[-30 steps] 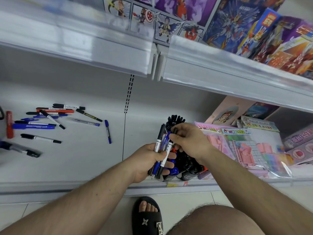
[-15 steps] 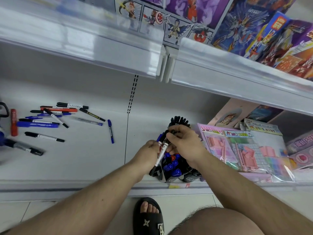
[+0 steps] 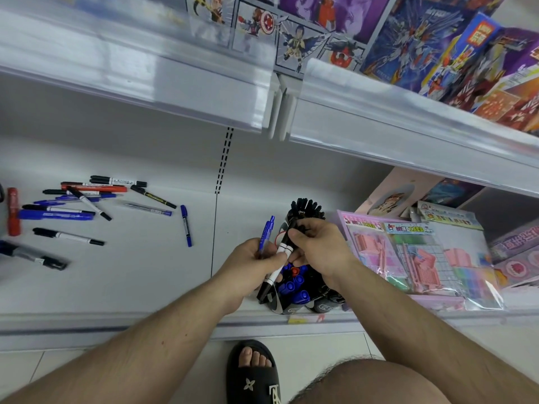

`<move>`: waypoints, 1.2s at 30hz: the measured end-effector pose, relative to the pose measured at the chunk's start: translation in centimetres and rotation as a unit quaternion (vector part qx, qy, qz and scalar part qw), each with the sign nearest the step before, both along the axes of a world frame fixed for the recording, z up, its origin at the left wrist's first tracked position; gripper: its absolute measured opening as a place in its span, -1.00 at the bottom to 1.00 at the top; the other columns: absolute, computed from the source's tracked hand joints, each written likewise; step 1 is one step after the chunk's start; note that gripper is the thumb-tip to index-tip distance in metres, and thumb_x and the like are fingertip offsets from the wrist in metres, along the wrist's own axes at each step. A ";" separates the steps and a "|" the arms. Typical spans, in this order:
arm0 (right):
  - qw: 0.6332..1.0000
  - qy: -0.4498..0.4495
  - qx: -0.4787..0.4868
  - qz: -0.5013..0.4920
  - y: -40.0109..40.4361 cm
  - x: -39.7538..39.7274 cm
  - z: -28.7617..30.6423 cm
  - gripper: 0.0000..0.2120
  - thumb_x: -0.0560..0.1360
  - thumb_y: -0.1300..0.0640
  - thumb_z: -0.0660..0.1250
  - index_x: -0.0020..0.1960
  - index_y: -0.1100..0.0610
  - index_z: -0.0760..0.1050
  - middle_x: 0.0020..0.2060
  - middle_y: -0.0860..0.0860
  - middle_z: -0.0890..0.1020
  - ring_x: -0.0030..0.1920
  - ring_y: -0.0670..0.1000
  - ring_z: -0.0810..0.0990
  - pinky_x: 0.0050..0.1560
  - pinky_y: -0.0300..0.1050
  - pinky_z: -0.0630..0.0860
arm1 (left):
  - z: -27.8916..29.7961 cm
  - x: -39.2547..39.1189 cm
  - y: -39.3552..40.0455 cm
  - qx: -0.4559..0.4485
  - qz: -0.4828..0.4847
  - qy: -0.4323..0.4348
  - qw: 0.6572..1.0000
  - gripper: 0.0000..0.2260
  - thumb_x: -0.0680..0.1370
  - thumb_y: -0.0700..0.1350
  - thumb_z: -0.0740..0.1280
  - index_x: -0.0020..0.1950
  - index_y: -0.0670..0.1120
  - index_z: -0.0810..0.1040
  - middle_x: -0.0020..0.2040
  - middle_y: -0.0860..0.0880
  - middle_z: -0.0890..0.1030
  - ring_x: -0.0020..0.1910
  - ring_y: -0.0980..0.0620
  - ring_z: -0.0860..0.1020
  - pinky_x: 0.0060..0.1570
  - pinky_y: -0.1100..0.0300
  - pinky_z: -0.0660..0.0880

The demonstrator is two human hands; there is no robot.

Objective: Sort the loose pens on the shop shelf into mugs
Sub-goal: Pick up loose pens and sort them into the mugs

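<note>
Leftward, bare shelf (loose pens beyond)

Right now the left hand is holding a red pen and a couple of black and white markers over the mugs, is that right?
Not quite. In the head view the pen in the left hand is blue, not red. The rest holds: that hand also holds black and white markers over the mugs.

Hands on pens above mugs
</note>
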State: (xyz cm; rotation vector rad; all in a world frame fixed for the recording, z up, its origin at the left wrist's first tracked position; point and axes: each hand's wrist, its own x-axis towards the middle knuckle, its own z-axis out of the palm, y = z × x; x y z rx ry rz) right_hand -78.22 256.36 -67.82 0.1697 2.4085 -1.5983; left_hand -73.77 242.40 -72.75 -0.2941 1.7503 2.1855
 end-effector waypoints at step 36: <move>0.879 0.202 0.432 -0.010 5.4 -16.1 -7.8 -0.77 0.59 0.30 0.15 0.14 0.28 0.54 0.00 0.28 0.60 0.01 0.31 0.57 -0.05 0.03 0.49 | -2.2 -4.3 -5.1 0.046 0.180 -0.087 0.979 -0.76 0.67 -0.02 0.19 0.07 -0.04 0.63 -0.19 0.01 0.68 -0.32 0.05 0.57 -0.40 0.21 0.32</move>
